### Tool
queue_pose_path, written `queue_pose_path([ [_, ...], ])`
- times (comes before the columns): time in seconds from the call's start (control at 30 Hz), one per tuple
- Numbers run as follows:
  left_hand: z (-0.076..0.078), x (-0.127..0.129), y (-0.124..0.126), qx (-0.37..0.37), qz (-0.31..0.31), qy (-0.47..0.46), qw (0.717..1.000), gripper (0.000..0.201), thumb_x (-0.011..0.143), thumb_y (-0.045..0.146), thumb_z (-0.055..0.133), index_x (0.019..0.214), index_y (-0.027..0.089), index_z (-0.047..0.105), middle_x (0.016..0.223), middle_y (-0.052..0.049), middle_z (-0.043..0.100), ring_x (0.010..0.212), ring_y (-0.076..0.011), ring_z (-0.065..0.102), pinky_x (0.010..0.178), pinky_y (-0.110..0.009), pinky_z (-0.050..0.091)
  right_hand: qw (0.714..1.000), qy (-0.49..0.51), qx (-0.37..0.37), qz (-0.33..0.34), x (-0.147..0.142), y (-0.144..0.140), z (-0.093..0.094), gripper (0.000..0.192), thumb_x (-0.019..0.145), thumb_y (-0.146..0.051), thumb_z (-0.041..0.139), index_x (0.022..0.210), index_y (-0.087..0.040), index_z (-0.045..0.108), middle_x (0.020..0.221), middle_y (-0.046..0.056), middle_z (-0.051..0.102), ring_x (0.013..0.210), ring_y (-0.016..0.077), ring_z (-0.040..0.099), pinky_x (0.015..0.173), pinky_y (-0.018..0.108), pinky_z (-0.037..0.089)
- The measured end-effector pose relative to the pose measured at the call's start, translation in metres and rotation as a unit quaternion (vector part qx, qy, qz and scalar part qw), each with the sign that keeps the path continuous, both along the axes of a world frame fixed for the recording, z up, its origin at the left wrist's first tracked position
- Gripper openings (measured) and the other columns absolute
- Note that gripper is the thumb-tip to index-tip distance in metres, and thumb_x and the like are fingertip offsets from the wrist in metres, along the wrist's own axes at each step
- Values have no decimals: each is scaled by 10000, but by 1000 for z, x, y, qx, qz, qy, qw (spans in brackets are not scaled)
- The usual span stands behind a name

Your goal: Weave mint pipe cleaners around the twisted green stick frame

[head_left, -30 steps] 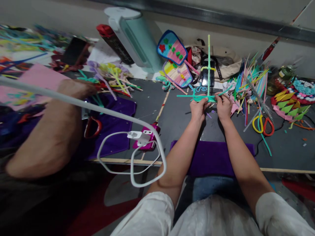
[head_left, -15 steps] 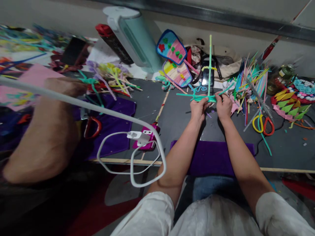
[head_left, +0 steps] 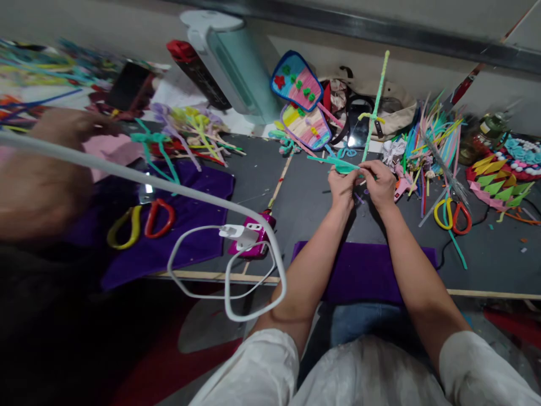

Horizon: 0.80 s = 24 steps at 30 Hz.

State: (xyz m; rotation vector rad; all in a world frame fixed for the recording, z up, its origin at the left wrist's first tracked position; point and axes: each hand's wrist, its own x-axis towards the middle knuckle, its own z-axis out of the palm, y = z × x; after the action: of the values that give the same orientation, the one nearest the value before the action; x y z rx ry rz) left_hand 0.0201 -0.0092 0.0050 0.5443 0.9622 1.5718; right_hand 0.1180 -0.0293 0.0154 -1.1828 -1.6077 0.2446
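My left hand (head_left: 342, 186) and my right hand (head_left: 381, 181) are close together above the dark grey table (head_left: 304, 208). Both pinch a teal pipe-cleaner frame (head_left: 338, 163) at its horizontal bar. A long light-green stem (head_left: 377, 96) rises from the bar, leaning to the right, with a short yellow twist (head_left: 371, 117) tied around it. The bar's left end sticks out past my left fingers.
A co-worker's arm (head_left: 38, 186) reaches across at the left. Yellow-and-red scissors lie on a purple cloth (head_left: 139, 221) and at the right (head_left: 453, 215). A white cable (head_left: 228, 270), a pink charger (head_left: 249, 239), loose pipe cleaners (head_left: 426, 141) and woven fans (head_left: 296, 82) crowd the table.
The upright stem has tilted to the right and my hands have turned the frame. The co-worker's arm has pulled back to the left, uncovering the scissors on the purple cloth.
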Motion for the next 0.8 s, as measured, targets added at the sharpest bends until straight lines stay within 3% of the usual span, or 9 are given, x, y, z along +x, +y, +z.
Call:
queue_pose_path([
  [0.23,-5,5,-4,16,-18,-8,1000,296,570,154,858,695,177,591,656,49,634,592,-83,594,638,-205,498,999,-22,-6,22,0,3,0,123,926,-284,636,874,-270,747,937,30,709,926,207,670,860,357,536],
  [0.5,-2,5,-8,36,-33,-19,999,243,567,164,865,709,180,668,681,40,666,609,-84,600,643,-206,496,999,-1,-3,46,1,7,-1,106,915,-258,643,872,-261,740,1139,47,751,1099,226,669,989,428,512],
  [0.8,-1,4,-9,21,-80,24,996,248,555,213,876,637,171,645,626,35,629,597,-96,588,647,-226,510,995,54,-28,76,6,15,-6,106,888,-252,654,815,-240,731,934,17,743,946,191,676,903,363,512],
])
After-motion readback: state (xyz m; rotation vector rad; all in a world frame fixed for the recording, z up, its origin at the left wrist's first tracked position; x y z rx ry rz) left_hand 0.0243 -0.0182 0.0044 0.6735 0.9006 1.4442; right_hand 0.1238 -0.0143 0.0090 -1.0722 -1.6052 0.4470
